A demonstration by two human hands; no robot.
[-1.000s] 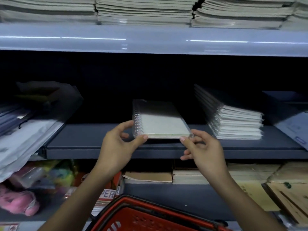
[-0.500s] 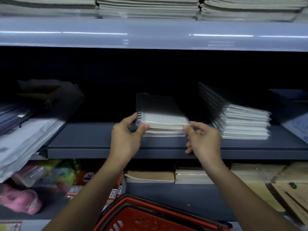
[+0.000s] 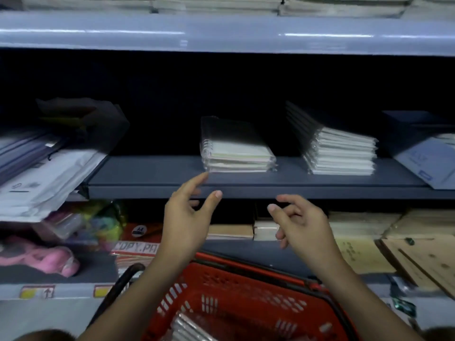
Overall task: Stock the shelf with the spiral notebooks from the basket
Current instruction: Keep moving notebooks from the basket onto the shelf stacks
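Grey shelf (image 3: 152, 178) bears the notebooks (image 3: 236, 153); both hands, seemingly empty, hover below.

Little can be read here. On the lower shelf, left of centre in the frame, a red copy paper pack (image 3: 138, 238) carries a dark round badge marked "A4", and below it large pale letters that read roughly "OPY PA", cut off at both ends. At the lower left, a yellow price tag (image 3: 37, 292) on the shelf edge shows an upward arrow; its other marks are too blurred. Print on the white envelopes (image 3: 37, 183) at left is illegible.
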